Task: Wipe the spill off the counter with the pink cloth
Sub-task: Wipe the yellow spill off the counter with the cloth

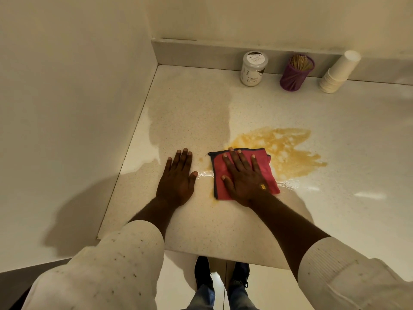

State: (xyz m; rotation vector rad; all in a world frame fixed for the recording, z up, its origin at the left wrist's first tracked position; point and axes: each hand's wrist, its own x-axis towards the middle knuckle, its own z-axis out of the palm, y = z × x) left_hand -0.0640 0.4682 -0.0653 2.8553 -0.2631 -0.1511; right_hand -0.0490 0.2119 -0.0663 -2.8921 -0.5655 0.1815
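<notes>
the left hand (pixel 177 175) lies flat on the counter (pixel 190 104), palm down, fingers close together and gripping nothing; it likely sits there as a brace, steadying the body while the other arm works. it rests on dry stone just left of a thin wet streak, near the front edge.

right of it, with a small gap between, the right hand (pixel 242 173) presses flat on the pink cloth (pixel 269 173), fingers spread wide and palm down, pinning it rather than pinching it. spreading the fingers probably puts weight across more of the fabric so it soaks and drags evenly. the cloth is folded into a rough square with a dark hem, and it lies on the near left edge of the spill (pixel 281 146).

the spill is one orange-brown puddle that fans out to the far right of the cloth, mostly uncovered, so most of the wiping seems yet to be done. clear wet streaks run along the cloth's near side.

at the far wall, well apart from the puddle, stand a white jar (pixel 253 69) labelled masala extract, a purple holder (pixel 296 73) full of wooden sticks, and a stack of paper cups (pixel 337 72) leaning over. they seem parked there out of the wiping path.

count: two hands, one cloth, one spill, one jar, one holder, one stack of cups whose number i cannot tell.
</notes>
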